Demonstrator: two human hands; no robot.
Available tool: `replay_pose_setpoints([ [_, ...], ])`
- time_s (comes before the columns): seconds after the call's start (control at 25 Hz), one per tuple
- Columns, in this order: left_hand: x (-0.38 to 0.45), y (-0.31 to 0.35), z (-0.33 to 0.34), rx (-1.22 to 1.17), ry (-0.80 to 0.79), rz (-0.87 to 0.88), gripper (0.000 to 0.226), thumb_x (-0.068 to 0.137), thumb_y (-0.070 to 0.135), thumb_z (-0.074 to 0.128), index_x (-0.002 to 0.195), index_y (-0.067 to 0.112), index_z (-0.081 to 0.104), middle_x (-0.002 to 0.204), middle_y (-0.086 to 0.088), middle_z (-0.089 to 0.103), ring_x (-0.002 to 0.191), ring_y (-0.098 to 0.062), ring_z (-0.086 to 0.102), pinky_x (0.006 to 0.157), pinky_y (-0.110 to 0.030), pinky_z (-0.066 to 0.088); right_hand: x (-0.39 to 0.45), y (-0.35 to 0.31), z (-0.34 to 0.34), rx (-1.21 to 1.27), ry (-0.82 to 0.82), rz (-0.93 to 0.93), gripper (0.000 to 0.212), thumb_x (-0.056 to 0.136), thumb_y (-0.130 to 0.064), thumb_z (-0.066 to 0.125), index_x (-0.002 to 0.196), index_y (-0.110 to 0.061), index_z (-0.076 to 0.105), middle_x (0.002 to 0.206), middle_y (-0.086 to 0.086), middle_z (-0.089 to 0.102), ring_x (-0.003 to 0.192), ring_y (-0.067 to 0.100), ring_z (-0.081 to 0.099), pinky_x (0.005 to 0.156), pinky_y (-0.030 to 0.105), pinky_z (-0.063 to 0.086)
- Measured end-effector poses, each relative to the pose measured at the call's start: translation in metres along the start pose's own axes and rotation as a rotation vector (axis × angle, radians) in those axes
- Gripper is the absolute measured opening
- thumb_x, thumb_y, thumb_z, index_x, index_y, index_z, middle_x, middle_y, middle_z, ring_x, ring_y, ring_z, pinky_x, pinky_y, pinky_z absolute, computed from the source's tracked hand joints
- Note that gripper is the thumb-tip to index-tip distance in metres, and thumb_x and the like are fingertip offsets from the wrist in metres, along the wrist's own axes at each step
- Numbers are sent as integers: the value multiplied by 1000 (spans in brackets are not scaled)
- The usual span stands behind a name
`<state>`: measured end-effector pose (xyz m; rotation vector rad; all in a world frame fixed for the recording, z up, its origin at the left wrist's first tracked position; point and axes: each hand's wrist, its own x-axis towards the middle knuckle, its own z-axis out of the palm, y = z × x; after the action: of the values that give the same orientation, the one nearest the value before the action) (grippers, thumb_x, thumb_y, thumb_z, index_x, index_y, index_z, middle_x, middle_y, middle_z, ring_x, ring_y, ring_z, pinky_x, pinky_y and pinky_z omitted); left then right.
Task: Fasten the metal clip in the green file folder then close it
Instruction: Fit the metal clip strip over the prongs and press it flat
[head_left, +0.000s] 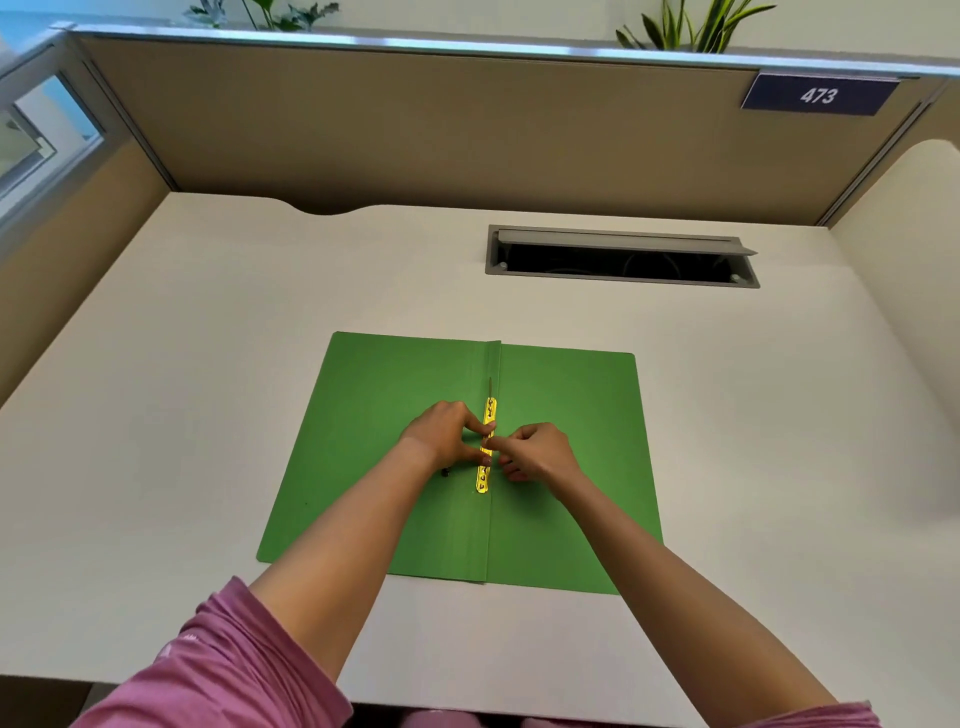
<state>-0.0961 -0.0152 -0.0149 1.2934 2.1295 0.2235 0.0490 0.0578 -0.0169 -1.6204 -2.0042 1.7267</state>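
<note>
The green file folder (374, 415) lies open and flat on the desk, its spine running toward me. A yellow metal clip (487, 447) lies along the spine, and a thin prong sticks up past its far end. My left hand (448, 434) rests on the left flap, thumb and forefinger pinching the clip's middle. My right hand (535, 451) comes in from the right flap, its fingertips touching the clip at the same spot. A small dark piece (445, 472) lies on the folder below my left hand.
The white desk (208, 364) is walled by beige partitions. An open grey cable hatch (621, 257) sits at the back right. A sign reading 473 (820, 95) hangs on the rear partition, with plants above it.
</note>
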Motion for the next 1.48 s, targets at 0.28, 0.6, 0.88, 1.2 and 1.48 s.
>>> replay_pose_setpoints([
  [0.28,-4,4,-2,181,49,-30,57,70,63,76,124,49,64,123,2,68,115,-20,63,79,-32,48,-15,-5,7,-39,7,11,10,77,-12,78,78,-2,77,80,16,77,78,26,76,82,43,61],
  [0.6,-4,5,-2,222,48,-46,58,70,63,76,124,51,62,124,3,68,117,-20,62,82,-33,49,-22,-11,19,-374,97,3,28,78,-24,76,93,-1,74,96,16,74,90,28,70,69,31,54],
  [0.88,-3,4,-1,220,44,-33,58,70,63,75,125,51,61,126,4,68,117,-19,62,82,-33,50,-37,-5,34,-569,162,-74,21,89,-18,60,104,-5,68,109,16,69,102,37,65,67,32,43],
  [1.2,-3,4,-2,222,41,-30,52,74,66,69,124,51,62,122,2,69,114,-19,64,82,-34,51,-56,-1,52,-712,178,-252,29,90,10,44,111,0,62,113,21,64,107,39,61,79,44,48],
  [1.48,-4,5,-2,229,42,-38,52,73,64,72,123,52,62,124,5,69,115,-17,64,84,-33,52,-63,18,54,-1016,125,-599,31,88,9,45,116,8,60,110,23,61,97,32,62,76,38,52],
])
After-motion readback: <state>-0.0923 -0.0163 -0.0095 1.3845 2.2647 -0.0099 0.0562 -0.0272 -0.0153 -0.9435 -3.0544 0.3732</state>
